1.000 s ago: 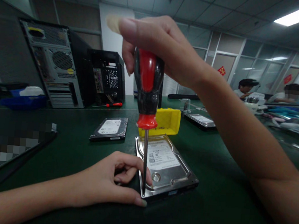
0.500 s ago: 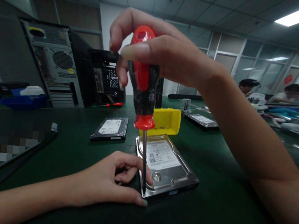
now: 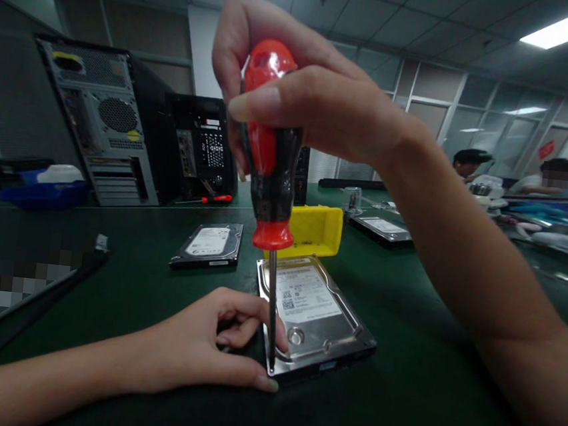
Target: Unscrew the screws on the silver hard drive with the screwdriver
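A silver hard drive [image 3: 312,313] lies flat on the green table [image 3: 157,281]. My right hand [image 3: 300,97] grips the red and black handle of a screwdriver [image 3: 270,171], held upright. Its tip stands on the drive's near left corner. My left hand [image 3: 200,352] rests on the table against that corner, thumb and forefinger touching the drive's edge beside the screwdriver shaft.
A yellow box [image 3: 315,229] sits just behind the drive. Two more hard drives [image 3: 209,245] [image 3: 382,228] lie farther back. Two computer cases [image 3: 102,122] stand at the far left with a small red screwdriver [image 3: 216,198]. Other people sit at the far right.
My right hand has shifted its hold on the handle: the fingers moved round and up, baring the red cap. The screwdriver tip and my left hand stay in place.
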A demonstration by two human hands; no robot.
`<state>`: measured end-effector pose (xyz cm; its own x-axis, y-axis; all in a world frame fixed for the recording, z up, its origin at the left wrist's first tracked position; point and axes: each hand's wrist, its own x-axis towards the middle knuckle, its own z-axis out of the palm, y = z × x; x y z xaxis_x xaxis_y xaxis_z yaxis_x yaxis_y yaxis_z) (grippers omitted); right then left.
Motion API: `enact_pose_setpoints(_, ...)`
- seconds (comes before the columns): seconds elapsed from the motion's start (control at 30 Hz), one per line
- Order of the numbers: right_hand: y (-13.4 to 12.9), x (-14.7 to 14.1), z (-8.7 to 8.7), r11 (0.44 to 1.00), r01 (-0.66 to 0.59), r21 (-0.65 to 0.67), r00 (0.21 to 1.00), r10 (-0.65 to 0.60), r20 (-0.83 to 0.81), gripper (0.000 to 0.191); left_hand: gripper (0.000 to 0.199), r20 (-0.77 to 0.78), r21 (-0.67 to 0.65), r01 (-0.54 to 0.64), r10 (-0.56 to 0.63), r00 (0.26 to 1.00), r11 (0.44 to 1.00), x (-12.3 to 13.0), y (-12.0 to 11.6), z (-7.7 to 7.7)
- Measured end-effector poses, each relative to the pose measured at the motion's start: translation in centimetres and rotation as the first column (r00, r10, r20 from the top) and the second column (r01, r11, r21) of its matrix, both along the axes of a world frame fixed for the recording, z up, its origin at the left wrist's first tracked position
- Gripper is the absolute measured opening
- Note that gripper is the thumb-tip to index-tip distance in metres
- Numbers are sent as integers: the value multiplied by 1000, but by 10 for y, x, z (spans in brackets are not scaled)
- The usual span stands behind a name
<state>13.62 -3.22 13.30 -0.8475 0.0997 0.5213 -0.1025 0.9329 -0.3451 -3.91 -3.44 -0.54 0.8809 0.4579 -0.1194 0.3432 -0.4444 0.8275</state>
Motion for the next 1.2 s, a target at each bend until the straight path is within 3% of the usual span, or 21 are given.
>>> enact_pose_setpoints(0.2,-5,1,1,999,17,33,1000,-17,14,12,28,-1,-21,-9,9,1000,1000,1,1,0)
enact_pose_setpoints(0.33,-9,2,3,988,76,135,996,-80,27,10,27,8,-21,3,-3,1000,1000,1,2,-2)
enact_pose_setpoints(0.67,-13,-1,4,911,291,293,957,-277,-87,24,27,-9,-18,1,-1,1000,1000,2,1,-1)
enact_pose_setpoints(0.87,-15,-5,0,862,411,299,911,-371,-182,23,27,-1,-16,12,-12,1000,1000,-1,3,-2)
enact_pose_setpoints(1.2,-11,-8,-3,875,403,269,912,-358,-200,22,26,17,-38,15,-14,1000,999,0,3,-2)
